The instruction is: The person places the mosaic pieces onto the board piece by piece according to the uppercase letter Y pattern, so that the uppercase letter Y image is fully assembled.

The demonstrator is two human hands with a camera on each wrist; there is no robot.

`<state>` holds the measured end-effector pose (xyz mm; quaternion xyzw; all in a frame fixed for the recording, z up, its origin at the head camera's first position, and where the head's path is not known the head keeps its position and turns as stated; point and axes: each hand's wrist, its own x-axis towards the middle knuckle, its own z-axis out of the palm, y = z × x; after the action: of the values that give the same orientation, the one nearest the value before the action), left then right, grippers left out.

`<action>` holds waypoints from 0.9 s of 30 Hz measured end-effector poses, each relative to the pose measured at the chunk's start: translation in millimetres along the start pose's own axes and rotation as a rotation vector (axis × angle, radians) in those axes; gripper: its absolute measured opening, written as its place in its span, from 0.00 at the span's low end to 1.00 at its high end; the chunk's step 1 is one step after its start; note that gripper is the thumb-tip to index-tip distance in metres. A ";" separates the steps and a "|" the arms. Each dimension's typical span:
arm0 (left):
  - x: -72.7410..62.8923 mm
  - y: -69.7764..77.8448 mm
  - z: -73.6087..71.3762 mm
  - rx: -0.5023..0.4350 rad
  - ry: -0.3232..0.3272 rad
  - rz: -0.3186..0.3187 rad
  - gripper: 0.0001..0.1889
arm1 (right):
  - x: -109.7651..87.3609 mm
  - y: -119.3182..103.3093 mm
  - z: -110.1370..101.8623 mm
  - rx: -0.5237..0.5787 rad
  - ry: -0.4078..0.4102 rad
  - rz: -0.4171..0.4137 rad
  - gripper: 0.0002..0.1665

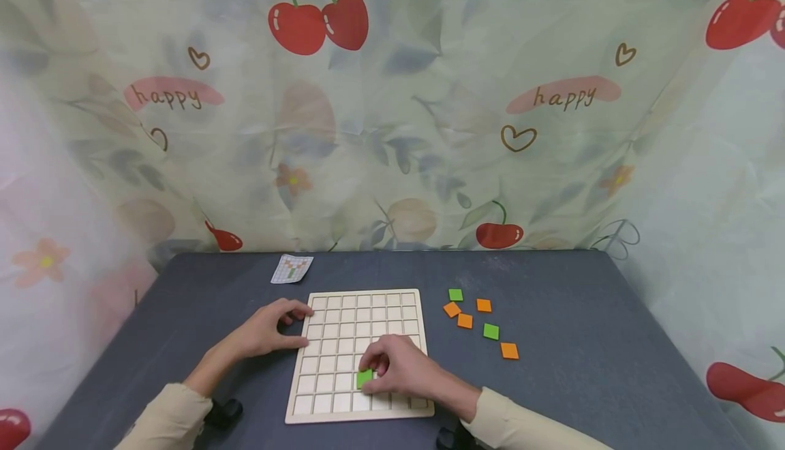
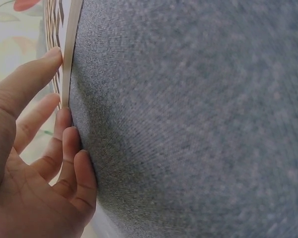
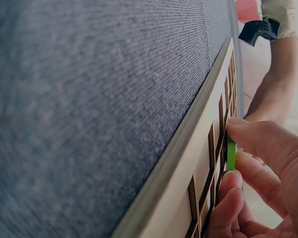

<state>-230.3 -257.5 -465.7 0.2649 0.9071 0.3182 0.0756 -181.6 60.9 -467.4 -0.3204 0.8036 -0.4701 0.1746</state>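
A pale wooden grid board (image 1: 331, 348) lies on the dark table, its square cells bordered by raised or grooved lines. My left hand (image 1: 272, 328) rests at its left edge, thumb and fingertips spread apart along the rim. In the left wrist view, the thumb (image 2: 32, 74) touches the board's side with the other fingers loosely bent. Over the lower middle cells, my right hand (image 1: 401, 368) pinches a green square tile (image 1: 364, 379) between thumb and fingers. From the right wrist, that tile (image 3: 231, 154) is seen edge-on, close against the grid.
Right of the board lie loose tiles: two green, one of them nearer (image 1: 491, 331), and several orange, including the nearest orange tile (image 1: 510, 351). A small paper card (image 1: 291, 269) with a coloured grid pattern lies behind the board. A printed curtain (image 1: 392, 129) hangs behind the table.
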 end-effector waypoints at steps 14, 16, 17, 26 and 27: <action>0.2 -1.8 1.2 0.000 0.014 0.001 0.26 | 3.4 0.8 2.3 -0.031 0.006 -0.001 0.10; 0.1 -1.3 1.0 -0.004 0.014 0.000 0.26 | 3.7 1.2 2.4 -0.034 0.006 -0.007 0.10; 0.1 -1.2 0.9 -0.006 0.012 -0.002 0.26 | 3.7 1.3 2.2 -0.031 0.004 -0.009 0.10; 0.2 0.7 0.5 -0.011 -0.003 -0.035 0.26 | -1.2 3.6 -3.4 0.051 -0.022 -0.029 0.10; 0.1 0.9 0.2 -0.013 -0.006 -0.034 0.26 | -2.0 4.0 -4.6 0.061 -0.026 -0.033 0.10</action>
<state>-229.9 -256.8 -465.3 0.2498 0.9092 0.3220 0.0856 -184.2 66.7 -468.6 -0.3341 0.7813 -0.4930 0.1870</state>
